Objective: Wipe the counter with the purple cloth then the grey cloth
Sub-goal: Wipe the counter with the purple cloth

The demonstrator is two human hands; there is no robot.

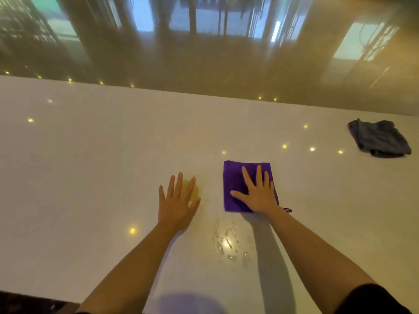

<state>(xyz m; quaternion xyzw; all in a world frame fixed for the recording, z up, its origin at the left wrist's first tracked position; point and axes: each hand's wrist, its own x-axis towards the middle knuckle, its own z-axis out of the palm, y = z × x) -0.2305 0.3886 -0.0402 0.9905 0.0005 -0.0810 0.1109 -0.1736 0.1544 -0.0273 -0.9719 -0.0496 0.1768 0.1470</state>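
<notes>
A folded purple cloth (234,175) lies flat on the glossy white counter (90,155), right of centre. My right hand (257,192) presses down on it with the palm flat and fingers spread. To its left, my left hand (178,201) rests flat on the bare counter, fingers apart, holding nothing. A crumpled grey cloth (379,138) lies at the far right near the back edge, apart from both hands. Water droplets (229,245) sit on the counter between my forearms, just below the purple cloth.
A shiny brown wall (204,53) rises behind the counter's back edge and mirrors windows and lights. Small light reflections dot the surface. The counter's near edge (56,299) runs along the bottom left, with dark floor below it.
</notes>
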